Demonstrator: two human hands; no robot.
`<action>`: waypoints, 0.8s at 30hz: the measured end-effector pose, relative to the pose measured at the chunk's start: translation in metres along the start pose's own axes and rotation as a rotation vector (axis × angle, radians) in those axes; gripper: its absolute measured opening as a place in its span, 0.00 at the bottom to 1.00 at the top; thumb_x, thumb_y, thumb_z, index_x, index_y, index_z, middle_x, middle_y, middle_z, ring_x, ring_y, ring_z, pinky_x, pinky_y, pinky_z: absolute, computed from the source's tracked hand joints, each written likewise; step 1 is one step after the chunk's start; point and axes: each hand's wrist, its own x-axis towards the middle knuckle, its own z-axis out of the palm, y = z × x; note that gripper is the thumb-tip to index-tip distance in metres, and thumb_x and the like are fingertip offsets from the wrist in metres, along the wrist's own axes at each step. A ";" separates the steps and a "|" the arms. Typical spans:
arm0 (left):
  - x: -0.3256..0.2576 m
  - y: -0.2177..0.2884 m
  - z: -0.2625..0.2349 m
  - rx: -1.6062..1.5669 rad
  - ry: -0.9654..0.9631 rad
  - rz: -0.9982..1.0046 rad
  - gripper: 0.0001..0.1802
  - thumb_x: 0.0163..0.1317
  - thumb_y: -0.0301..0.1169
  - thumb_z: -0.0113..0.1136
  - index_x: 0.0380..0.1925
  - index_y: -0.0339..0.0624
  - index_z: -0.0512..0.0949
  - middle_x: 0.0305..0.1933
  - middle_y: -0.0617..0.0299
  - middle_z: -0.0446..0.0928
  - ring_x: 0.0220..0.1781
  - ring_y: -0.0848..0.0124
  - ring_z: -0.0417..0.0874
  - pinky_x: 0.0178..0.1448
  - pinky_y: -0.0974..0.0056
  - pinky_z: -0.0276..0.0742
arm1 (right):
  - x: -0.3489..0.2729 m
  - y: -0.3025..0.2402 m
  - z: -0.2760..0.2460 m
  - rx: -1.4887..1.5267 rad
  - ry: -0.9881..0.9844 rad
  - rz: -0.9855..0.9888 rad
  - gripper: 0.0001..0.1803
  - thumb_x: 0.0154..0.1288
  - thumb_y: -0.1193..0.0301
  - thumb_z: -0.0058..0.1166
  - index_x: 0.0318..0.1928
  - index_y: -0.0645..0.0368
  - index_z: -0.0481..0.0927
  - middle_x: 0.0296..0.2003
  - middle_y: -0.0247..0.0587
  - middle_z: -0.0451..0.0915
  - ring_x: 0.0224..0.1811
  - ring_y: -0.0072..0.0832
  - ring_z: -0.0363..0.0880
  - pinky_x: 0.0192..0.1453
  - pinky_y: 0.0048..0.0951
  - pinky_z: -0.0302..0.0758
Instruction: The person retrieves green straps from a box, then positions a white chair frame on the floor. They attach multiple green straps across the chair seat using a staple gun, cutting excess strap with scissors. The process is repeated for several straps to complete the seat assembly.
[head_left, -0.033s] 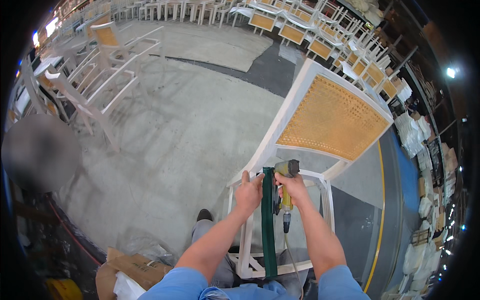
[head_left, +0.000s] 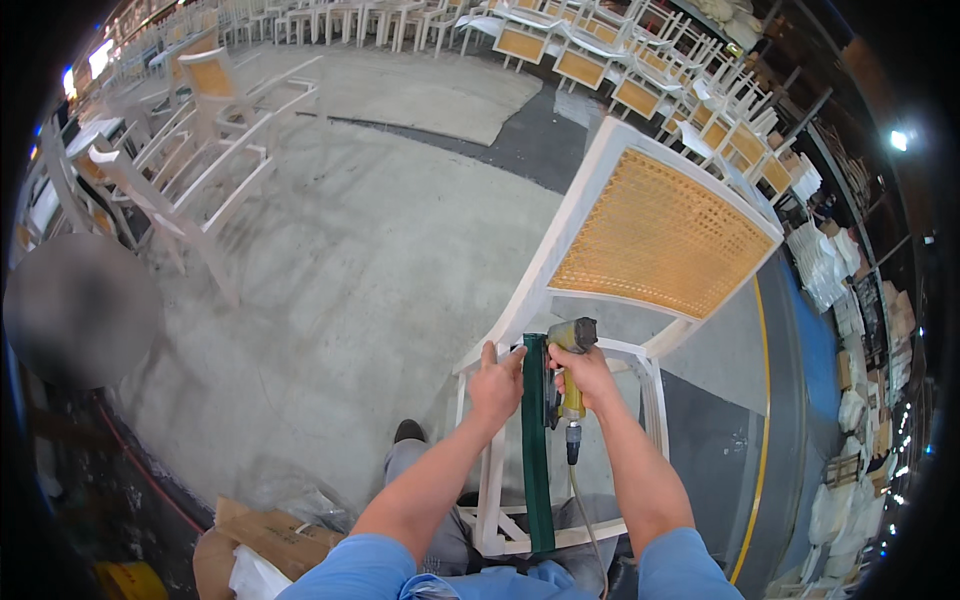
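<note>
A white chair frame with a woven cane back (head_left: 665,235) stands in front of me, its seat open. A dark green webbing strap (head_left: 537,450) runs from the rear seat rail to the front rail (head_left: 500,546). My left hand (head_left: 495,392) is at the strap's far end, fingertips on its left edge and by the rear rail; its lower fingers are curled and partly hidden. Wrapped round the yellow-and-black grip of a pneumatic staple gun (head_left: 574,337) is my right hand (head_left: 588,378). The gun's nose lies against the strap's right side, and an air hose (head_left: 583,510) trails down from its handle.
Bare chair frames (head_left: 205,190) stand at the left. Many stacked cane-back chairs (head_left: 640,95) fill the far side. A torn brown paper sack (head_left: 275,535) and clear plastic lie at lower left. A yellow floor line (head_left: 766,420) runs along the right, beside wrapped stacks (head_left: 825,265).
</note>
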 end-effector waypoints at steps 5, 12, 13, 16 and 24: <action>-0.002 -0.018 -0.004 0.167 0.260 0.204 0.20 0.60 0.31 0.67 0.54 0.55 0.88 0.62 0.45 0.77 0.53 0.47 0.84 0.55 0.45 0.79 | -0.054 0.004 -0.021 0.018 0.018 -0.056 0.13 0.69 0.66 0.70 0.47 0.59 0.85 0.35 0.36 0.86 0.22 0.24 0.79 0.23 0.30 0.76; -0.028 0.011 0.016 0.038 -0.155 0.412 0.27 0.60 0.28 0.66 0.62 0.44 0.80 0.60 0.43 0.76 0.63 0.46 0.76 0.65 0.44 0.72 | -0.235 0.040 -0.167 -0.097 0.301 0.035 0.16 0.70 0.66 0.70 0.49 0.65 0.85 0.34 0.36 0.86 0.25 0.23 0.80 0.29 0.28 0.78; -0.046 0.022 0.023 -0.052 -0.130 0.408 0.32 0.60 0.27 0.66 0.67 0.42 0.76 0.64 0.40 0.76 0.66 0.45 0.75 0.69 0.44 0.71 | -0.268 0.055 -0.189 -0.115 0.370 0.093 0.16 0.70 0.66 0.70 0.49 0.65 0.85 0.34 0.36 0.85 0.25 0.23 0.80 0.29 0.28 0.78; -0.049 -0.020 0.022 0.057 0.165 0.271 0.47 0.63 0.26 0.68 0.80 0.38 0.57 0.71 0.37 0.71 0.72 0.45 0.74 0.76 0.47 0.70 | -0.317 0.086 -0.229 -0.130 0.406 0.169 0.18 0.69 0.63 0.71 0.49 0.65 0.85 0.36 0.35 0.85 0.27 0.22 0.82 0.30 0.28 0.78; -0.109 0.011 0.015 -1.321 -0.672 -0.979 0.16 0.80 0.43 0.56 0.55 0.43 0.75 0.50 0.52 0.83 0.47 0.51 0.87 0.53 0.40 0.84 | -0.420 0.308 -0.289 0.432 0.655 0.486 0.26 0.67 0.60 0.74 0.57 0.64 0.80 0.42 0.40 0.84 0.32 0.29 0.86 0.33 0.32 0.83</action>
